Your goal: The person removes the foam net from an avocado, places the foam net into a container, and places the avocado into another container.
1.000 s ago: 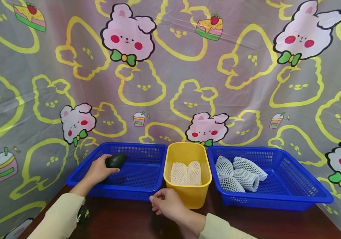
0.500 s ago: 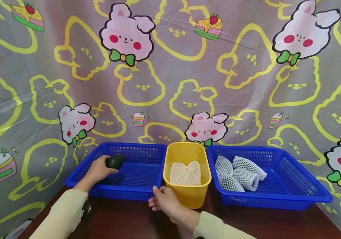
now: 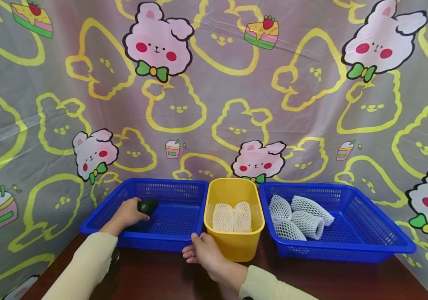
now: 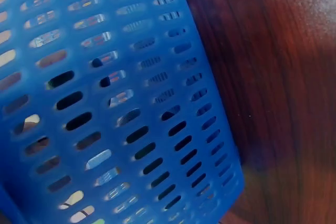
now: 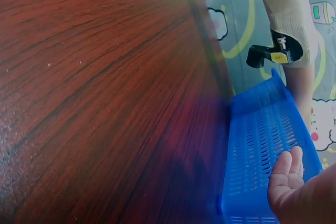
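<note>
My left hand (image 3: 130, 213) grips a dark green avocado (image 3: 148, 206) inside the left blue basket (image 3: 172, 238), low over its mesh floor. Part of the avocado is covered by the fingers. In the left wrist view, the perforated wall of this basket (image 4: 131, 87) fills much of the picture and hides the hand. My right hand (image 3: 205, 252) holds nothing; its fingers are loosely extended near the basket's front right corner, beside the yellow bin (image 3: 236, 246). In the right wrist view, the right hand (image 5: 291, 182) overlaps the basket wall.
Two pieces of cream foam netting (image 3: 223, 217) stand in the yellow bin. The right blue basket (image 3: 371, 252) contains several white foam net sleeves (image 3: 307, 225) on its left side. Everything stands on a dark red-brown table (image 3: 154, 275), with a patterned curtain (image 3: 206, 137) behind.
My left hand has shifted slightly right and down with the avocado. My right hand's fingers, more curled earlier, have loosened, and the hand has drifted slightly left.
</note>
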Demonstrator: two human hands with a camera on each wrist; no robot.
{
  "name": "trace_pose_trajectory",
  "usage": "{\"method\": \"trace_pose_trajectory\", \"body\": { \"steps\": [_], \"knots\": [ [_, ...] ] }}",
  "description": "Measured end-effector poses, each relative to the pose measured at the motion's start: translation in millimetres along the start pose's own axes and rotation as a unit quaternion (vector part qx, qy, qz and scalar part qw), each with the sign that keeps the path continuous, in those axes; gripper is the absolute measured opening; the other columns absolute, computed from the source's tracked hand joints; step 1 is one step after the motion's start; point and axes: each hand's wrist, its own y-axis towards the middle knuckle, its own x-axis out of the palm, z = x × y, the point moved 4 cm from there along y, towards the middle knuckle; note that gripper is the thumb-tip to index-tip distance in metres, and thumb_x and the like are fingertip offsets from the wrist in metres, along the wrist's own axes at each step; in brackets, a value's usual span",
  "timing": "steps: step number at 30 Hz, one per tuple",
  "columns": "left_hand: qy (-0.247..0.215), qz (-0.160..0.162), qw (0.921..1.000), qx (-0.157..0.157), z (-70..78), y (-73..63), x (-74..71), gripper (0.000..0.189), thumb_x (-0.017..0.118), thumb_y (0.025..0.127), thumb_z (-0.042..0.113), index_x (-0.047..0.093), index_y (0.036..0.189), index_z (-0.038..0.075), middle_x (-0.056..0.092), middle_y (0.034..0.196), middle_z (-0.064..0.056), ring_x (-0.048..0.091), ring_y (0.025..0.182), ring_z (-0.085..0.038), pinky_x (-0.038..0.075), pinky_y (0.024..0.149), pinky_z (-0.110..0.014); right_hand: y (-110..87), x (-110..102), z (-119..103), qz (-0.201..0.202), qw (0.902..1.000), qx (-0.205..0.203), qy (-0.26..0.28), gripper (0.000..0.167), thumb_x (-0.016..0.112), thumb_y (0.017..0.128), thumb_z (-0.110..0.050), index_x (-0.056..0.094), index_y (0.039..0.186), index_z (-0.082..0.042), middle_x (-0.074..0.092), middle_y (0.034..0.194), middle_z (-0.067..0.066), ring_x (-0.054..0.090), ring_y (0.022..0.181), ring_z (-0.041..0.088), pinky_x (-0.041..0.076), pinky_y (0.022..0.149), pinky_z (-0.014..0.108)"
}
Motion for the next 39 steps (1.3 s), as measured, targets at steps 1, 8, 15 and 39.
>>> {"method": "trace_pose_trajectory", "body": {
  "steps": [1,8,15,39],
  "knots": [
    [0.005,-0.002,1.0,0.002,0.2,0.3,1.2,0.072,0.085,0.068,0.02,0.05,0.117,-0.02,0.06,0.105,-0.034,0.06,0.092,-0.044,0.048,0.079,-0.053,0.3,0.0,0.4,0.001,1.0,0.0,-0.002,0.02,0.036,0.105,-0.015,0.045,0.096,0.002,0.064,0.074,0.01,0.06,0.061,0.013,0.054,0.058,0.029],
    [0.037,-0.016,0.9992,0.004,-1.9,5.6,8.4,0.07,0.088,0.065,0.021,0.054,0.111,-0.019,0.062,0.096,-0.028,0.061,0.086,-0.039,0.049,0.077,-0.051,1.9,-0.4,2.6,0.005,0.9999,0.003,-0.01,0.021,0.036,0.105,-0.015,0.045,0.095,0.001,0.064,0.074,0.011,0.059,0.06,0.014,0.055,0.059,0.03],
    [0.055,-0.043,0.9975,-0.01,-2.3,12.2,15.3,0.068,0.088,0.067,0.019,0.053,0.111,-0.019,0.062,0.098,-0.028,0.06,0.09,-0.04,0.048,0.081,-0.052,2.5,-0.6,2.6,0.006,0.9998,0.01,-0.013,0.021,0.036,0.105,-0.014,0.045,0.093,0.0,0.065,0.075,0.012,0.06,0.061,0.014,0.055,0.06,0.032],
    [0.104,-0.074,0.9918,0.002,6.1,20.4,22.7,0.063,0.082,0.077,0.013,0.049,0.12,-0.019,0.056,0.114,-0.036,0.054,0.109,-0.048,0.043,0.092,-0.054,3.3,-2.8,2.2,0.001,0.9997,0.008,-0.021,0.021,0.038,0.105,-0.012,0.046,0.092,0.002,0.066,0.075,0.013,0.06,0.06,0.014,0.056,0.059,0.032]
  ]
}}
